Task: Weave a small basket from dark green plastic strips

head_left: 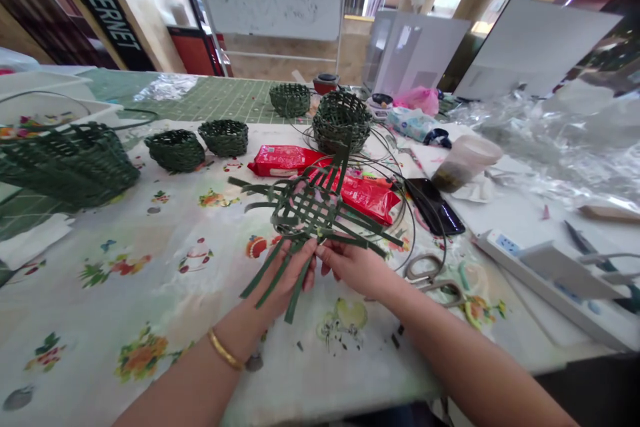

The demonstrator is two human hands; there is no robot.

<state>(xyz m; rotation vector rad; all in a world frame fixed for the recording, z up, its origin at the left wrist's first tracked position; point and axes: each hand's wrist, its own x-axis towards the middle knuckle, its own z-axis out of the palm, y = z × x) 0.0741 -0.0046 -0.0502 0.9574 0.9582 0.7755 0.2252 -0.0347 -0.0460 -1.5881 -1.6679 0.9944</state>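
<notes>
A flat lattice of dark green strips, a woven basket base (307,207), is held just above the table with its loose strip ends fanning outward. My left hand (293,270) grips its near edge, and several strips hang down across that hand. Close beside it, my right hand (350,263) pinches at the same near edge, thumb and finger almost touching the left fingertips. What exactly lies between the right fingertips is too small to make out. Behind the weave lie red packets (367,197), and a long thin green cord (407,213) loops to the right.
Finished-looking green woven baskets (175,150) stand at the left and back. To the right are scissors (425,273), a black phone (434,207), a tilted plastic cup (465,160) and a power strip (550,287). A flowered cloth (165,293) covers the table.
</notes>
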